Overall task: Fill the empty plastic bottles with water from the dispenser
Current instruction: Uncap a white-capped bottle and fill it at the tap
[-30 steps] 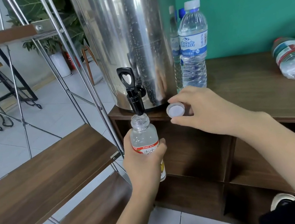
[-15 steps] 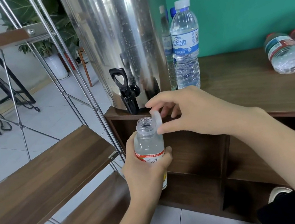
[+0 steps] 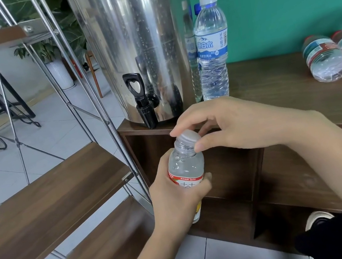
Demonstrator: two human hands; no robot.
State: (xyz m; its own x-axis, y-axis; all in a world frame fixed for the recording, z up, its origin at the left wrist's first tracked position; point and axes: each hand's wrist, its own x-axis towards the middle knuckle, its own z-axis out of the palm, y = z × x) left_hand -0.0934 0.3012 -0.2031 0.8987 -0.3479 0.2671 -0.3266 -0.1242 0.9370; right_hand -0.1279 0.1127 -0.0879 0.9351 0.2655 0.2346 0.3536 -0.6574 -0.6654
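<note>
Left hand (image 3: 179, 198) grips the small water bottle (image 3: 186, 167) around its label, below and in front of the steel dispenser (image 3: 132, 44) and its black tap (image 3: 143, 104). Right hand (image 3: 233, 125) pinches the white cap (image 3: 187, 136) onto the bottle's neck.

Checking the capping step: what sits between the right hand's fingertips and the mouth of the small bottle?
The white cap, in the head view. The right hand pinches it on the neck of the small bottle, which the left hand grips.
</note>
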